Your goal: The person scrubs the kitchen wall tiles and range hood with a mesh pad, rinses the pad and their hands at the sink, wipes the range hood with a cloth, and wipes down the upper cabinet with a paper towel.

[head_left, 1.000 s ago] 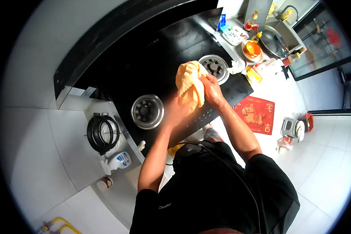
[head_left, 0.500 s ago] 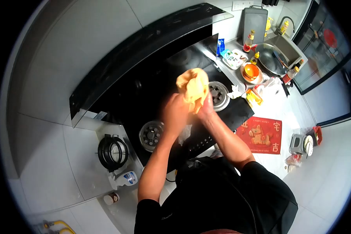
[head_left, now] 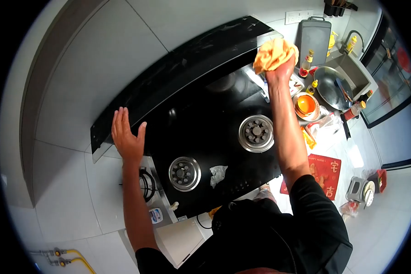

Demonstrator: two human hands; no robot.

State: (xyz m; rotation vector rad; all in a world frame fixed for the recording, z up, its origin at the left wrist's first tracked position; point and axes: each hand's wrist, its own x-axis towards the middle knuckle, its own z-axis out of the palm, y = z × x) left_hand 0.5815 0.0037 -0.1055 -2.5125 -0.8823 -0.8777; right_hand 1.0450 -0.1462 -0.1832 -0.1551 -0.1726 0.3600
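Observation:
My right hand (head_left: 282, 72) is closed around a crumpled yellow-orange cloth (head_left: 275, 55), held up by the right end of the black range hood (head_left: 187, 64). My left hand (head_left: 129, 137) is empty, fingers stretched out, at the hood's left end; whether it touches the hood I cannot tell. Below lies a black gas cooktop (head_left: 214, 137) with a left burner (head_left: 184, 174) and a right burner (head_left: 256, 133). A crumpled piece of clear plastic (head_left: 218, 175) rests between the burners near the front.
At the right, the counter holds orange bowls (head_left: 305, 105), a wok (head_left: 333, 87), several sauce bottles (head_left: 307, 63) and a grey cutting board (head_left: 314, 40) beside the sink (head_left: 351, 68). Black pan supports (head_left: 147, 185) and a spray bottle (head_left: 155, 215) are at the left. A red mat (head_left: 324, 176) lies on the floor.
Both hands were together on the cloth above the cooktop. My left hand has let go and moved left to the hood; the right has carried the cloth up and right.

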